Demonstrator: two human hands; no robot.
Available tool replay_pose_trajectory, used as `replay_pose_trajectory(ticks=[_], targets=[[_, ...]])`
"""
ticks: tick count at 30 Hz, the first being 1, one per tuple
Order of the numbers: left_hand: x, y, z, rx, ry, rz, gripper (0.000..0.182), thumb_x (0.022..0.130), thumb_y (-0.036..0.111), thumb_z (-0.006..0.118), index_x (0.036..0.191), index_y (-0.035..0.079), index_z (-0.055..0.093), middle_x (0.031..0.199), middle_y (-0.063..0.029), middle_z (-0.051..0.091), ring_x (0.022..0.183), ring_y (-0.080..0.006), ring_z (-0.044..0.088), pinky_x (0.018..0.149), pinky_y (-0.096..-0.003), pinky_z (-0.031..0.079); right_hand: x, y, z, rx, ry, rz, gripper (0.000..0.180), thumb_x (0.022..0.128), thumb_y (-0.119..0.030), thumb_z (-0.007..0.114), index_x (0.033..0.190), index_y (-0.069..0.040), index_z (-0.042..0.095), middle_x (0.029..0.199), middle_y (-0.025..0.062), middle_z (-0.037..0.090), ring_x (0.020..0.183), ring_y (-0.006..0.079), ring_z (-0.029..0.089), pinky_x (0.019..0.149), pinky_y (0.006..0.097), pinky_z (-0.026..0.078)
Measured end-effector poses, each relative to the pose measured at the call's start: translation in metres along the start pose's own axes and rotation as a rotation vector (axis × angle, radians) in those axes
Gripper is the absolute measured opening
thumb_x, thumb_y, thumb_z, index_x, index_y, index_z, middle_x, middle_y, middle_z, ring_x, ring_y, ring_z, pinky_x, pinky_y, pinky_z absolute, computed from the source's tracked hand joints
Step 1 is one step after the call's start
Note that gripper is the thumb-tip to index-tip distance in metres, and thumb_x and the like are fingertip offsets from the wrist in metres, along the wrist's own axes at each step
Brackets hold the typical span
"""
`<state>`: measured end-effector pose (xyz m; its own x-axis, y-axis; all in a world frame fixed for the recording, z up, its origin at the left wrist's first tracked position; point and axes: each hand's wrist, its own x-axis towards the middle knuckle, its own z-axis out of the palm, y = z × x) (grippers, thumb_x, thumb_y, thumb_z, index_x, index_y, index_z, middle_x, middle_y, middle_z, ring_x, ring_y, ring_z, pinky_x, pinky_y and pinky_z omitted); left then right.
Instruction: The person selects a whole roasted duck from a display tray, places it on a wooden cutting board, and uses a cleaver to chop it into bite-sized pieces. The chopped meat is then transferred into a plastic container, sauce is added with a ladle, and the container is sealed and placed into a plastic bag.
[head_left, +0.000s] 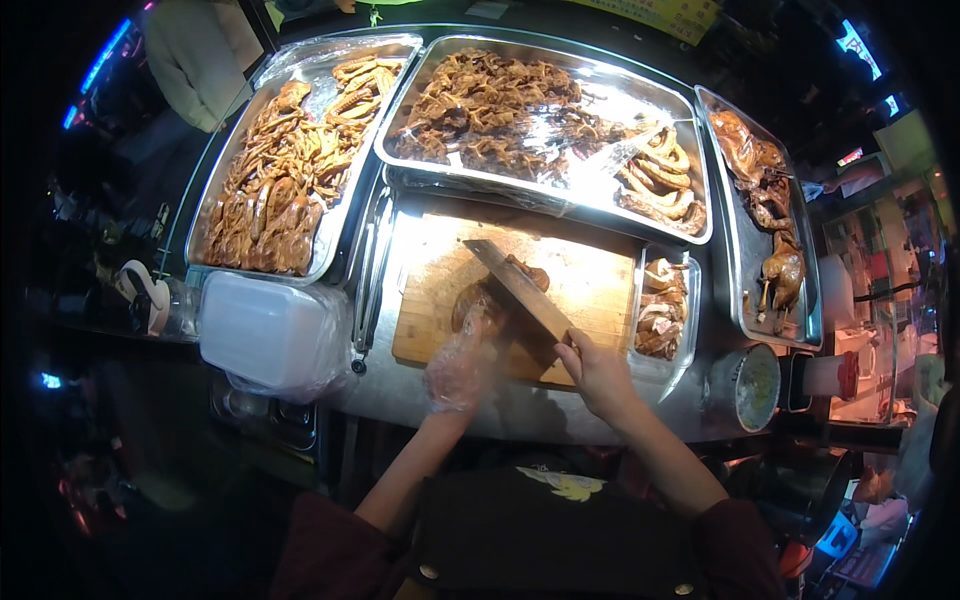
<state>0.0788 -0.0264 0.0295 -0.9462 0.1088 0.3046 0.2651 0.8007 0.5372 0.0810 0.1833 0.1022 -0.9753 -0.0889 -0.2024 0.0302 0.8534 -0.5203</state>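
My right hand (598, 373) grips the handle of a cleaver (519, 289), whose broad blade slants up and left over a wooden cutting board (427, 262). Beneath and beside the blade lies a browned piece of poultry (476, 306), partly hidden by it. In a clear plastic glove, my left hand (456, 371) is at the near end of the meat; its fingers are blurred, so its hold cannot be told. To the board's right, a clear plastic container (694, 304) holds cut meat pieces (658, 330).
Metal trays of cooked meat stand left (330, 251), behind (480, 174) and right (739, 292). Tongs (371, 277) and stacked plastic containers (251, 330) lie left of the board. A round tub (754, 388) stands at the right. A person in a light top (180, 60) is beyond the counter.
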Motion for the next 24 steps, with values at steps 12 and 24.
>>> replay_pose_trajectory(ticks=[12, 24], targets=[[0.05, 0.011, -0.041, 0.025, -0.416, -0.038, 0.062, 0.068, 0.001, 0.06, 0.129, 0.009, 0.051, 0.099, -0.0149, 0.061, 0.088, -0.0328, 0.059, 0.077, -0.0413, 0.049, 0.043, 0.011, -0.017, -0.006, -0.21, 0.021, 0.042, 0.094, -0.04, 0.046, 0.098, -0.001, 0.06, 0.07, 0.0231, 0.063, 0.072, 0.0403, 0.063, 0.067, 0.047, 0.05], [0.212, -0.072, 0.039, -0.128, -0.358, 0.855, 0.019, 0.056, 0.013, 0.066, 0.073, 0.013, 0.056, 0.076, -0.0049, 0.059, 0.075, -0.0265, 0.06, 0.066, -0.0374, 0.05, 0.065, 0.02, -0.021, 0.177, -0.298, 0.084, 0.038, 0.095, -0.035, 0.047, 0.095, 0.001, 0.059, 0.066, 0.0227, 0.06, 0.064, 0.0397, 0.06, 0.062, 0.0449, 0.047]])
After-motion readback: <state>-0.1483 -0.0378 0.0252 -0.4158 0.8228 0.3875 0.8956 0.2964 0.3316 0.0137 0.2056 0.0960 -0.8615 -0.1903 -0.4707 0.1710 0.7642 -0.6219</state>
